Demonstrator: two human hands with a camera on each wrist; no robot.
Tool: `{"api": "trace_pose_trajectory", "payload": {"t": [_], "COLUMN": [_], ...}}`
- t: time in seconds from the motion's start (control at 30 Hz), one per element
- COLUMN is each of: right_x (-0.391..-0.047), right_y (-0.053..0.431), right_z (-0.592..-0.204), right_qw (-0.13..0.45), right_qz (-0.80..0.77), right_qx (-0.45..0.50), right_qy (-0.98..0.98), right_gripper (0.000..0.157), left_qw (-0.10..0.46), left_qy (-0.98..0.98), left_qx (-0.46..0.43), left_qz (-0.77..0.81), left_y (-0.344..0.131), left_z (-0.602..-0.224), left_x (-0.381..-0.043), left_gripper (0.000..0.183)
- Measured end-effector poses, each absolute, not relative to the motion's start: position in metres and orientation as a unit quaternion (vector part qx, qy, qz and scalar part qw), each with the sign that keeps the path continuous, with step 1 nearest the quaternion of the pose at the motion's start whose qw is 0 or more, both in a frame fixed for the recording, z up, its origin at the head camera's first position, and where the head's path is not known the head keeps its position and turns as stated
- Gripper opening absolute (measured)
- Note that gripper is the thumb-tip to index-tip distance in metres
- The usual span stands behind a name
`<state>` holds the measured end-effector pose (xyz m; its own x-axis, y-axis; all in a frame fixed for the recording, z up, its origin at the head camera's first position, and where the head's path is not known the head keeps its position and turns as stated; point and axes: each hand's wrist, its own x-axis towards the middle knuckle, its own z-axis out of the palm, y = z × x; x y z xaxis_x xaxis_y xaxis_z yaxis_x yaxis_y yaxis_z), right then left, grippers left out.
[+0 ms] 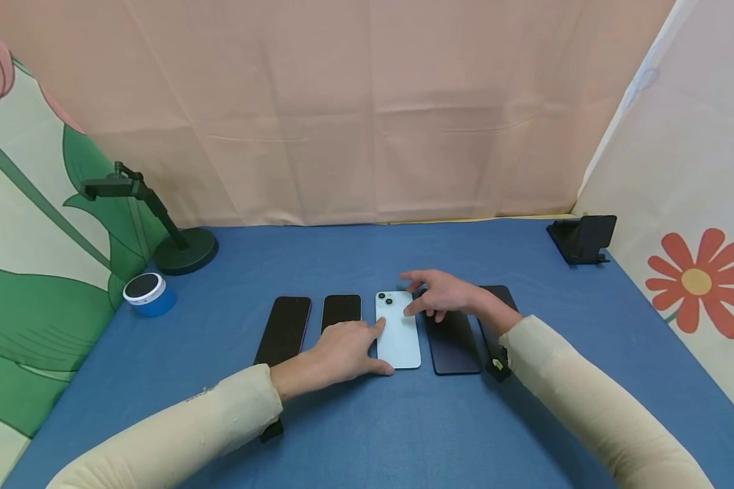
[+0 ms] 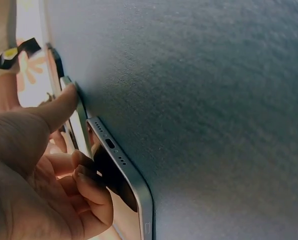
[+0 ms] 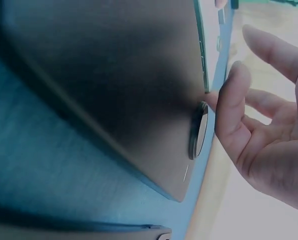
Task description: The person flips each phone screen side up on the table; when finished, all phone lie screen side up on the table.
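Observation:
A light blue phone [image 1: 399, 343] lies back up on the table, its two-lens camera at the far end. My left hand [image 1: 342, 350] reaches over a black-screened phone [image 1: 341, 308], thumb at the light blue phone's near left corner and index finger at its left edge. In the left wrist view the other fingers bend loosely above the black-screened phone [image 2: 134, 182]. By the light blue phone's far right corner is my right hand [image 1: 445, 293], its fingers spread apart, over the far end of a dark phone [image 1: 455, 353]. The right wrist view shows that dark phone [image 3: 114, 85] close up.
Another black-screened phone [image 1: 283, 329] lies at the row's left end, and a black phone [image 1: 500, 293] at its right end, partly behind my right forearm. A dark green stand [image 1: 186, 250] and a blue-white round container [image 1: 149, 294] are at left; a black phone stand [image 1: 587, 239] stands far right.

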<state>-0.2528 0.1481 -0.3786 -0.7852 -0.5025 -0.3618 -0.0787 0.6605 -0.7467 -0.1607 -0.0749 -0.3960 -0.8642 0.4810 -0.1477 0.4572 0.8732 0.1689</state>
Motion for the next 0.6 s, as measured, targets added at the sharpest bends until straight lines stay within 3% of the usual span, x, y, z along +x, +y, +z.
{"api": "trace_pose_trajectory", "payload": {"t": [0.3,0.6], "right_x": [-0.267,-0.273], "right_y": [0.145,0.142], "right_z": [-0.378,-0.381], "right_qw": [0.339,0.359], "right_qz": [-0.415,-0.456], "right_qx": [-0.142,-0.105], "right_qy": [0.832,0.808], "right_gripper": [0.084,0.071], "left_qw": [0.103,0.13], "left_qy": [0.963,0.961], "left_qx": [0.236,0.227], "left_qz": [0.076,0.088], "left_y": [-0.075,-0.077], "left_z": [-0.396,-0.394], "left_x": [-0.162,-0.163], "left_gripper": [0.087,0.09]}}
